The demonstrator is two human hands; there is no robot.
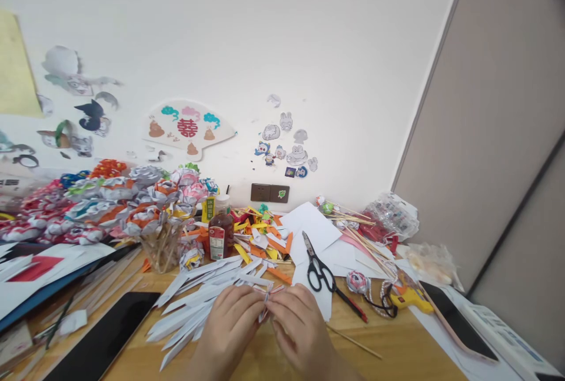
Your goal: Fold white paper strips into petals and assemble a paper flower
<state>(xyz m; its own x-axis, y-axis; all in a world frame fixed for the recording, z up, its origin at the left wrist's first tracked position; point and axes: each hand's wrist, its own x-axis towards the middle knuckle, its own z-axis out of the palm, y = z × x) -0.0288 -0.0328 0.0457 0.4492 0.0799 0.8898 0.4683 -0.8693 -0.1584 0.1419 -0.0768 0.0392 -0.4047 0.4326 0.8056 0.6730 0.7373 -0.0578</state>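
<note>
Paper strips (198,304) and scissors (318,268) litter your wooden desk (397,351) below a stickered white wall (309,45). Your left hand (229,325) and right hand (298,328) both pinch a folded paper piece (266,298)

Both wrists run off the near edge. The left hand (232,322) and right hand (298,325) cover most of the small folded paper piece (266,298) between their fingertips, so its shape cannot be told. The dark tablet (101,340) is cut by the near edge. The bottle (220,234) label is too small to read.
</note>
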